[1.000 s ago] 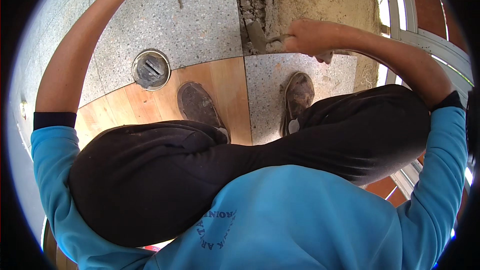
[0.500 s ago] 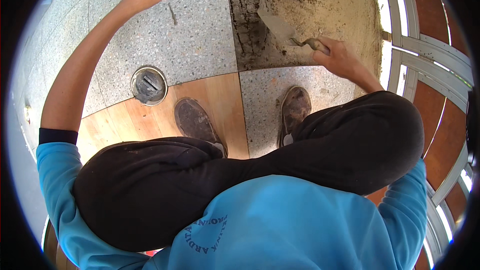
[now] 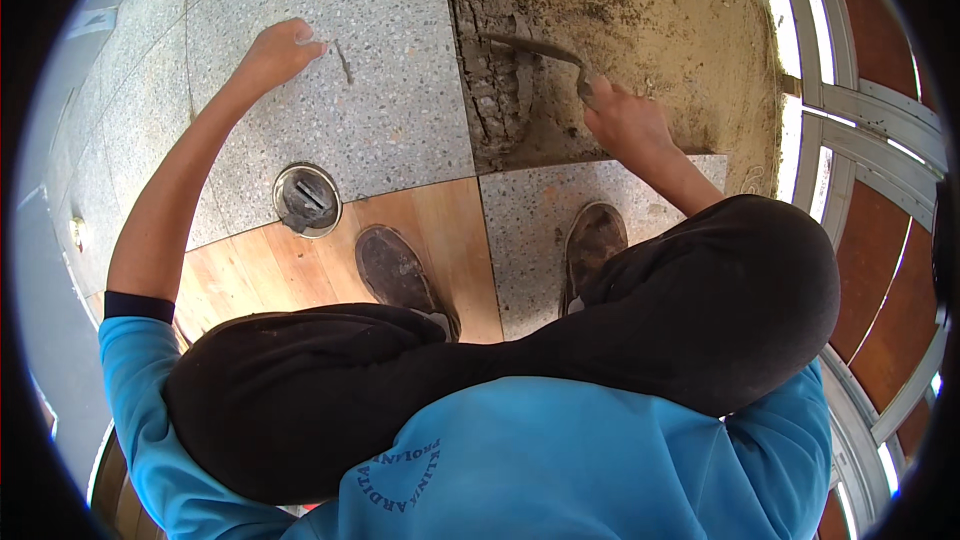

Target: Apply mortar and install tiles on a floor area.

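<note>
My right hand (image 3: 628,122) is wrapped around the handle of a pointed trowel (image 3: 540,46). Its blade is seen nearly edge-on, with the tip toward the left over a strip of dark wet mortar (image 3: 490,90). That mortar runs along the edge of the speckled tile (image 3: 380,120). To the left, my left hand (image 3: 278,52) is closed in a loose fist over the tile, and nothing shows between its fingers. Beside its fingertips a thin dark streak (image 3: 344,62) shows on the tile; whether it is a mark or a small scrap, I cannot tell.
A round metal bowl (image 3: 307,200) with grey material and a flat piece inside stands near my left shoe (image 3: 398,265). Wood-patterned tiles (image 3: 440,230) lie underfoot. Right of the tiles is a rough sandy bed (image 3: 650,20), bordered by a metal-framed grille with brown panels (image 3: 865,205).
My right hand has moved left and slightly down with the trowel, whose blade has turned from flat-facing to edge-on. The left fist is lower in the picture, and the whole view has shifted.
</note>
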`<act>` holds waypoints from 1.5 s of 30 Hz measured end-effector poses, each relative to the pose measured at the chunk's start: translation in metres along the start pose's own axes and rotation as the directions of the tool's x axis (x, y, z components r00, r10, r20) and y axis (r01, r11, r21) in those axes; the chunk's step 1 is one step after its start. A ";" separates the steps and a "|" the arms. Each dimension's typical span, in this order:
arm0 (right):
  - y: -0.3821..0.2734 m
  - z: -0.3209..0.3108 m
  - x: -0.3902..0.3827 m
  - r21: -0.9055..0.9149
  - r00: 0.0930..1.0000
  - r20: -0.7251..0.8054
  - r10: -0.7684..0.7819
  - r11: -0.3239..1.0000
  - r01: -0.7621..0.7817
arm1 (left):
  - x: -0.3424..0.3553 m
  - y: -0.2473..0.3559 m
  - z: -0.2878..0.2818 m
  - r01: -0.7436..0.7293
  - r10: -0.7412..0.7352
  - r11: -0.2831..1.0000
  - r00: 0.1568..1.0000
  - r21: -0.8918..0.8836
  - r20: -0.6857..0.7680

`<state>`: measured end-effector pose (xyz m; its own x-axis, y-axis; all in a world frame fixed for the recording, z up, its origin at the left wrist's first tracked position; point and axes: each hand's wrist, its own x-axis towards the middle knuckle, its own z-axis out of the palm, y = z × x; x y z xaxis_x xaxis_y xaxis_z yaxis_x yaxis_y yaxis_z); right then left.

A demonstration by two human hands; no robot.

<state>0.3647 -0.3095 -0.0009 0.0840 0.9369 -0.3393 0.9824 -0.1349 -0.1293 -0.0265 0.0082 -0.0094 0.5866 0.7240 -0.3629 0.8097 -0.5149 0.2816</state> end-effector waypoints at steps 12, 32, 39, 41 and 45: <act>-0.009 -0.007 0.057 0.015 0.972 0.182 -0.146 0.989 0.146 | 0.013 0.004 -0.006 0.024 -0.024 1.000 1.000 0.014 0.019; 0.000 -0.070 0.112 0.020 0.990 0.093 -0.109 0.994 0.108 | 0.011 0.016 -0.027 0.087 -0.087 0.995 0.996 -0.057 0.006; -0.009 -0.041 0.161 -0.115 0.990 0.139 -0.014 0.993 0.030 | 0.010 0.014 -0.024 0.101 -0.100 0.991 0.995 -0.090 0.025; -0.015 -0.050 0.166 -0.057 0.985 0.162 -0.050 0.997 0.060 | 0.005 0.006 -0.023 0.145 -0.143 0.987 0.989 -0.075 0.031; -0.020 -0.091 0.169 0.020 0.996 0.059 -0.061 0.998 0.060 | 0.007 0.011 -0.030 0.167 -0.168 0.981 0.986 -0.099 -0.002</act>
<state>0.3745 -0.1191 0.0290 0.0137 0.9227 -0.3853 0.9821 -0.0848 -0.1683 -0.0141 0.0208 0.0176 0.4425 0.8010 -0.4032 0.8904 -0.3390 0.3037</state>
